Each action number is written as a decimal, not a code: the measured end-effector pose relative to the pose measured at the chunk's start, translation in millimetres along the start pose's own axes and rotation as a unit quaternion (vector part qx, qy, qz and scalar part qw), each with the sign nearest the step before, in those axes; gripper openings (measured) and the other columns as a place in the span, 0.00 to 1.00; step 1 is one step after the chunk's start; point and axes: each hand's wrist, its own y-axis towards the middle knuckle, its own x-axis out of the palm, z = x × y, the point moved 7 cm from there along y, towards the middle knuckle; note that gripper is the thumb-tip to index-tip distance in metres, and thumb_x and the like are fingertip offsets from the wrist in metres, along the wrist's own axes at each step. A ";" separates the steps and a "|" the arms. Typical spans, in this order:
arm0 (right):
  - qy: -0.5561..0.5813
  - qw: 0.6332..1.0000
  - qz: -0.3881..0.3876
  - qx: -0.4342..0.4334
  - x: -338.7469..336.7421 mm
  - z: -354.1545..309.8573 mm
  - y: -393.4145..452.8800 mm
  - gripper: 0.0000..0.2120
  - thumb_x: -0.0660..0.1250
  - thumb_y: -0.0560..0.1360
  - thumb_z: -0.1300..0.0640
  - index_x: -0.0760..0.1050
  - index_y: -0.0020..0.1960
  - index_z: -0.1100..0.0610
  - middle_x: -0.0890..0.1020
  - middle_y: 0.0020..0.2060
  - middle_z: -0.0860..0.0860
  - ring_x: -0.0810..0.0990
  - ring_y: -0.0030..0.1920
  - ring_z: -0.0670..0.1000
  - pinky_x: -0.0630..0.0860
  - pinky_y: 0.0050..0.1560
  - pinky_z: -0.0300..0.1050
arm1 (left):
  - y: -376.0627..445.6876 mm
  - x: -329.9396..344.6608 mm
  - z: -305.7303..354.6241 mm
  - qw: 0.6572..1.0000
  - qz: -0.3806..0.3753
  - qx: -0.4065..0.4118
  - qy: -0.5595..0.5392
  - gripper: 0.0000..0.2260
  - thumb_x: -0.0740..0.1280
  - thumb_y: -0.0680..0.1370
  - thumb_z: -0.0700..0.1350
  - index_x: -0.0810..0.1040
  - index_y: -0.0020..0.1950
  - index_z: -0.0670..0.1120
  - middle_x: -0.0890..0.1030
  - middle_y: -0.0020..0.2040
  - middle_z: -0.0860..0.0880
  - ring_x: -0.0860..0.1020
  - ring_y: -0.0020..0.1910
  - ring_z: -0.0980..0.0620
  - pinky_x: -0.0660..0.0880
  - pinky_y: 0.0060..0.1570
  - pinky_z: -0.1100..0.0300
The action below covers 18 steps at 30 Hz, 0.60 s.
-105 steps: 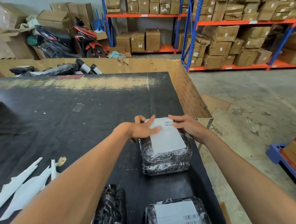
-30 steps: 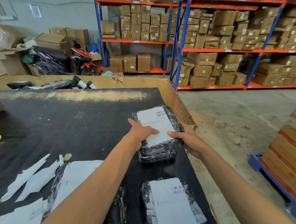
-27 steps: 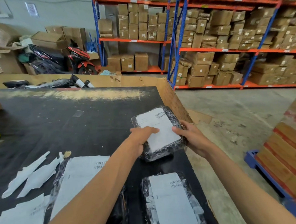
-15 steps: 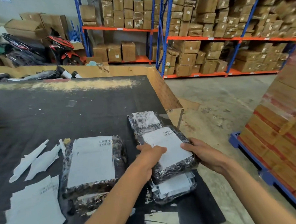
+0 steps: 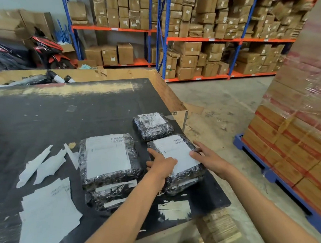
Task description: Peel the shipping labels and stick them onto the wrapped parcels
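Observation:
A black-wrapped parcel with a white shipping label (image 5: 173, 150) lies on top of another wrapped parcel (image 5: 184, 185) near the table's right edge. My left hand (image 5: 162, 165) grips its left side, thumb on the label. My right hand (image 5: 210, 158) holds its right side, fingers spread along the edge. To the left, a bigger labelled parcel (image 5: 107, 158) sits on a second one (image 5: 108, 197). A smaller wrapped parcel (image 5: 153, 125) lies just behind. Label sheets (image 5: 47, 218) lie at the near left.
Peeled white backing strips (image 5: 38, 166) are scattered on the black table (image 5: 61, 112). Cardboard walls (image 5: 169, 94) border its far and right sides. A wrapped pallet of boxes (image 5: 298, 141) stands close on the right, with blue and orange shelving (image 5: 203, 39) behind.
Both hands lifted the labelled parcel, carried it back toward me, and set it on another parcel near the table's right edge. A smaller parcel stayed behind it.

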 end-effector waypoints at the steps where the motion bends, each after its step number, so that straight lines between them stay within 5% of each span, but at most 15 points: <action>1: -0.046 0.998 0.019 -0.022 -0.7 -6.5 -1.6 0.29 0.65 0.80 0.43 0.60 0.77 0.46 0.64 0.75 0.48 0.63 0.75 0.51 0.63 0.75 0.51 | -6.2 -2.4 6.7 1.000 0.006 0.021 0.011 0.44 0.65 0.80 0.49 0.28 0.76 0.54 0.35 0.79 0.41 0.38 0.78 0.39 0.48 0.74 0.42; 3: -0.115 0.987 0.065 -0.087 1.7 -34.6 -8.6 0.28 0.64 0.79 0.42 0.62 0.77 0.44 0.62 0.77 0.47 0.58 0.77 0.50 0.56 0.77 0.53 | -18.9 -8.7 24.0 0.996 0.016 0.077 0.036 0.42 0.64 0.80 0.54 0.32 0.77 0.57 0.35 0.79 0.45 0.41 0.79 0.40 0.50 0.74 0.41; 5: -0.087 0.984 0.071 -0.141 13.1 -66.9 -15.0 0.23 0.63 0.81 0.45 0.67 0.75 0.45 0.68 0.73 0.45 0.64 0.75 0.49 0.62 0.75 0.50 | -34.3 -21.6 40.7 0.989 0.022 0.142 0.018 0.38 0.62 0.81 0.55 0.38 0.79 0.57 0.40 0.80 0.47 0.46 0.79 0.43 0.54 0.75 0.42; 7: -0.037 0.984 0.063 -0.164 29.4 -95.1 -21.4 0.19 0.64 0.82 0.48 0.70 0.72 0.46 0.75 0.66 0.47 0.74 0.68 0.50 0.71 0.68 0.48 | -54.2 -44.8 53.8 0.974 0.028 0.220 -0.041 0.30 0.60 0.82 0.52 0.48 0.80 0.56 0.53 0.80 0.49 0.56 0.78 0.47 0.60 0.73 0.48; 10: -0.012 0.978 0.020 -0.207 66.9 -133.0 -34.6 0.17 0.62 0.82 0.48 0.72 0.70 0.44 0.78 0.61 0.48 0.78 0.62 0.48 0.74 0.63 0.45 | -83.8 -97.3 52.2 0.946 0.081 0.295 -0.106 0.18 0.58 0.83 0.47 0.66 0.74 0.56 0.73 0.66 0.53 0.75 0.64 0.53 0.75 0.61 0.55; 13: 0.005 0.976 -0.024 -0.217 113.7 -160.7 -44.6 0.17 0.61 0.83 0.50 0.71 0.71 0.47 0.78 0.60 0.48 0.79 0.59 0.49 0.74 0.61 0.44 | -97.9 -151.9 17.6 0.935 0.176 0.285 -0.117 0.13 0.57 0.84 0.47 0.74 0.67 0.56 0.76 0.60 0.55 0.77 0.55 0.58 0.76 0.50 0.60; 18: 0.010 0.965 -0.106 -0.239 196.8 -191.2 -65.8 0.16 0.60 0.83 0.50 0.70 0.71 0.47 0.78 0.56 0.46 0.80 0.57 0.49 0.76 0.57 0.43 | -101.6 -233.5 -64.8 0.913 0.317 0.233 -0.107 0.11 0.60 0.80 0.44 0.79 0.58 0.53 0.79 0.52 0.54 0.76 0.52 0.53 0.72 0.61 0.48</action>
